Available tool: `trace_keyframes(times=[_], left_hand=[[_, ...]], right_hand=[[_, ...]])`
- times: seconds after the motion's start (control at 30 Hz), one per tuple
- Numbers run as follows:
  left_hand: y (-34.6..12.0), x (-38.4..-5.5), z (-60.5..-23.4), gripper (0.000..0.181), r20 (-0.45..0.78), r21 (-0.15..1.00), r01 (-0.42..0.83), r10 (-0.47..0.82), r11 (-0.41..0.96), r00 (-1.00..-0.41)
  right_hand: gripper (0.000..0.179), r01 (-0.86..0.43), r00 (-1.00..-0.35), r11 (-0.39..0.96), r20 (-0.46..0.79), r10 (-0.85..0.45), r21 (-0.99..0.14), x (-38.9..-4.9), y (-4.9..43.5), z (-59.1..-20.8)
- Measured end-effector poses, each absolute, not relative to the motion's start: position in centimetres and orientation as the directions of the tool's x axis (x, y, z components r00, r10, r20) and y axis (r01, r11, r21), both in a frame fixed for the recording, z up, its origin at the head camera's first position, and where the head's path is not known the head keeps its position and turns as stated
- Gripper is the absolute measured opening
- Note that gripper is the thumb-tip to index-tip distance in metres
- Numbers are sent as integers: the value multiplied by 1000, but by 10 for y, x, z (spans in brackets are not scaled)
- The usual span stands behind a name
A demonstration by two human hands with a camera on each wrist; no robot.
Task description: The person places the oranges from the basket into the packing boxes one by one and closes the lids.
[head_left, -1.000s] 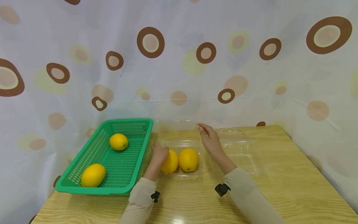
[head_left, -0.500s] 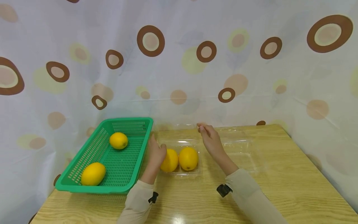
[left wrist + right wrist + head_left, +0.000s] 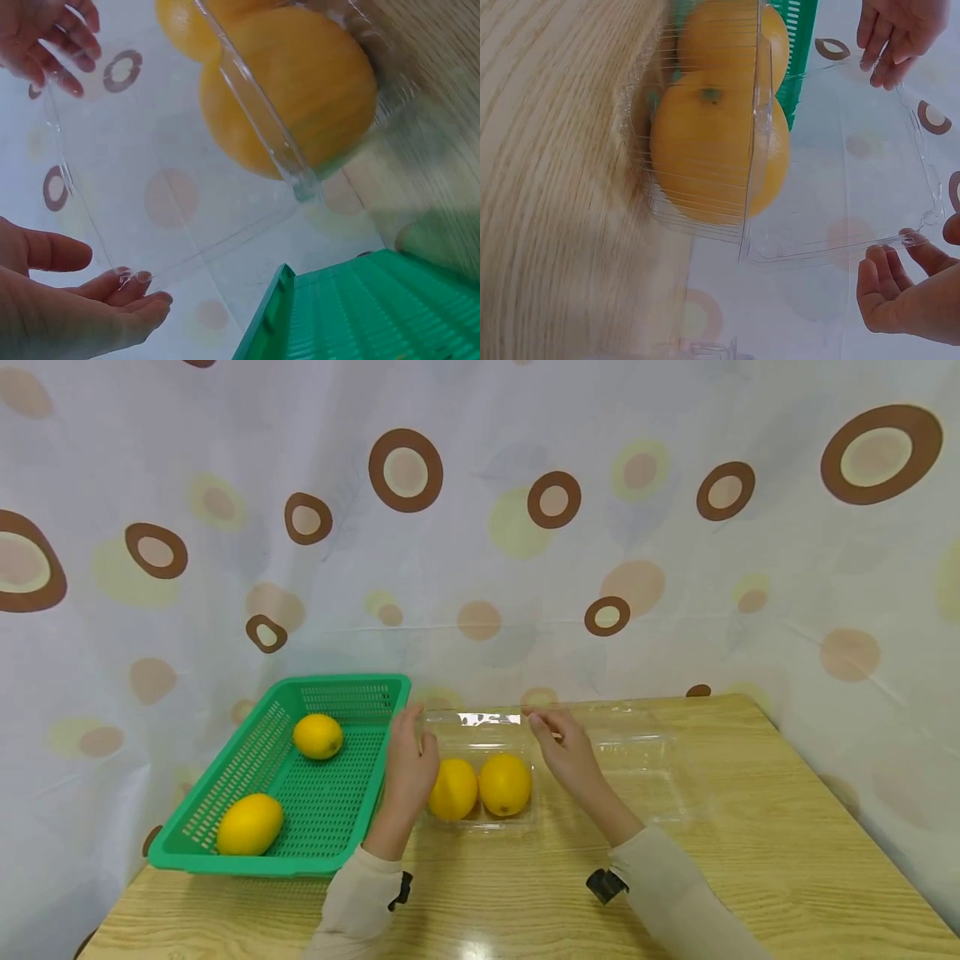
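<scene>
Two oranges (image 3: 506, 785) sit side by side in a clear plastic clamshell box (image 3: 483, 828). Its hinged lid (image 3: 150, 172) is raised behind them, with one hand at each side. My left hand (image 3: 411, 768) touches the lid's left edge near a corner with its fingertips, thumb held apart. At the opposite edge, the fingertips of my right hand (image 3: 566, 747) meet the lid near its other corner; in the right wrist view that thumb (image 3: 952, 229) stands off the plastic.
A green plastic basket (image 3: 367, 814) with two more oranges (image 3: 251, 825) stands close on the left. To the right lies a second clear box (image 3: 648, 777), its lid up. A patterned curtain (image 3: 480, 527) hangs behind the wooden table (image 3: 780, 827).
My left hand has moved from beside the left orange up and left to the lid's edge. The lid's upper edge has come lower in view. My right hand has stayed near its corner.
</scene>
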State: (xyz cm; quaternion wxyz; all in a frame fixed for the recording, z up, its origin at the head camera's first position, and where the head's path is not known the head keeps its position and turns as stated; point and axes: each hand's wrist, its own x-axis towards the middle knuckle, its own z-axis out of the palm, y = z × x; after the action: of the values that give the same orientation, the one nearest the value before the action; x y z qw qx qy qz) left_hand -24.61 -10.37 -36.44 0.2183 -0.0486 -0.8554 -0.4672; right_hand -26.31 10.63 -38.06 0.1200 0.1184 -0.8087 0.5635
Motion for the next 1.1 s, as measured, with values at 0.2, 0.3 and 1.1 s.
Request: trace_keyframes(times=[0.2, 0.3, 1.1], left_hand=[[-106, -239, -368, 36, 467, 696, 307, -84, 649, -880], [-107, -236, -369, 36, 473, 671, 307, -71, 675, -878], [-116, -215, -383, 34, 311, 547, 248, 81, 800, -947]], right_hand=[[36, -345, -937, 327, 342, -69, -880, -257, 105, -388], [36, -350, -936, 336, 344, -80, -874, -252, 105, -390], [43, -374, -927, 499, 318, -198, -782, -226, 105, -407]])
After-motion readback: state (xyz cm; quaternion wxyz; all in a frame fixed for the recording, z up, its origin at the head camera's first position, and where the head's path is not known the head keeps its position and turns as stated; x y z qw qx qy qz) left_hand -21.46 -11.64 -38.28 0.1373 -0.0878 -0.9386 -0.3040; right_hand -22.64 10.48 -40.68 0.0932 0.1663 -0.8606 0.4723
